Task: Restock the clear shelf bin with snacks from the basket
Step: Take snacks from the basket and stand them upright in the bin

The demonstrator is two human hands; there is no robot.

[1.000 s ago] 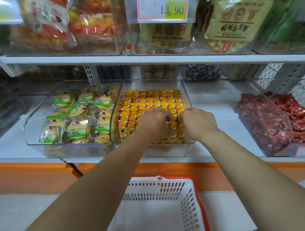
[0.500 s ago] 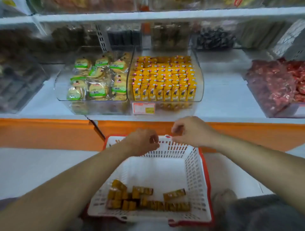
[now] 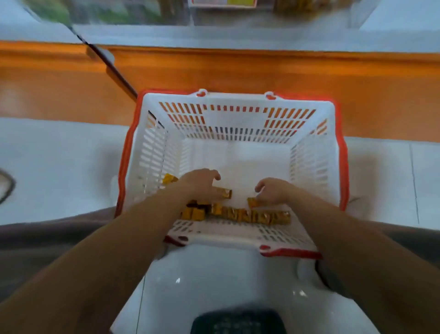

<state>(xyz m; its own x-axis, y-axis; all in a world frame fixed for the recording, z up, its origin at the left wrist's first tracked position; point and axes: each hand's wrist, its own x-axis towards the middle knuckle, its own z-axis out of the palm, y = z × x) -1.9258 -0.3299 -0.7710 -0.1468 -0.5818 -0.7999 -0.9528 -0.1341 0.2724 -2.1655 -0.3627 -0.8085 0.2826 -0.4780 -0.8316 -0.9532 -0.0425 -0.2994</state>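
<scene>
In the head view, both hands are down inside the white, red-rimmed basket (image 3: 314,164), which stands on the pale floor (image 3: 59,167) in front of the orange shelf base (image 3: 238,71).

The left hand (image 3: 202,183) is palm down in the near left part of the basket, fingers bent like a claw. One fingertip curls free on the far side and the others press onto the snack packets (image 3: 247,215) beneath. One yellow packet (image 3: 225,192) sticks out to the right from under its fingers. The blur hides whether the fingers have closed round it or only rest on it.

The right hand (image 3: 271,190) is just to the right and apart from the left, its fingers also bent downward. Its fingertips are at a single packet (image 3: 252,202) on the basket floor. I cannot tell whether this is a pinch or only a touch.

Most of the packets lie in a loose row along the near wall, below and between the two hands. A few are bunched under the left wrist, and one lies alone by the left wall (image 3: 169,178).

The clear shelf bin (image 3: 238,16) shows only as a blurred strip at the far top edge, with a price label (image 3: 222,2) on its front, well apart from both hands.
</scene>
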